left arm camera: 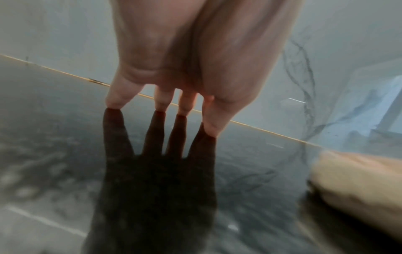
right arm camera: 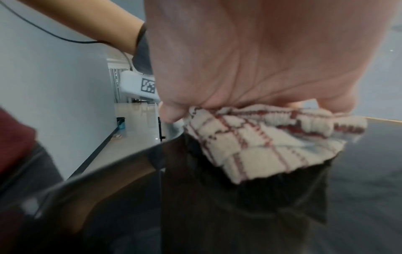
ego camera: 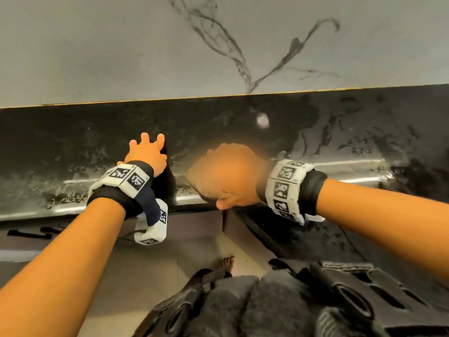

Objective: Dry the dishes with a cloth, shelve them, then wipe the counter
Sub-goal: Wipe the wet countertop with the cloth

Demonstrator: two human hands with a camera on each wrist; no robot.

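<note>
Dishes absent, wiping looks underway: right hand (right arm camera: 250,56) clenches the cream red-striped cloth (right arm camera: 267,141) on the glossy black table (ego camera: 73,147) at frame centre, left hand (ego camera: 147,154) fingers (left arm camera: 162,103) splayed, holding nothing.

- The right hand (right arm camera: 261,56) fills the top of the right wrist view, palm side toward the camera, fingers curled round a bunched cloth (right arm camera: 267,141).
- The cloth is cream with dark red checked lines, crumpled, and sticks out below the fingers.
- The cloth hangs right over the dark glossy counter (right arm camera: 365,180), which mirrors hand and cloth; whether it touches the surface cannot be told.
- The left forearm (right arm camera: 97,22) crosses the upper left, with a black wrist strap and a white marker block (right arm camera: 139,86) beneath it.
- A thin black cable (right arm camera: 43,31) runs across a pale wall (right arm camera: 54,86) on the left.
- A light floor (right arm camera: 130,130) shows beyond the counter's edge.
</note>
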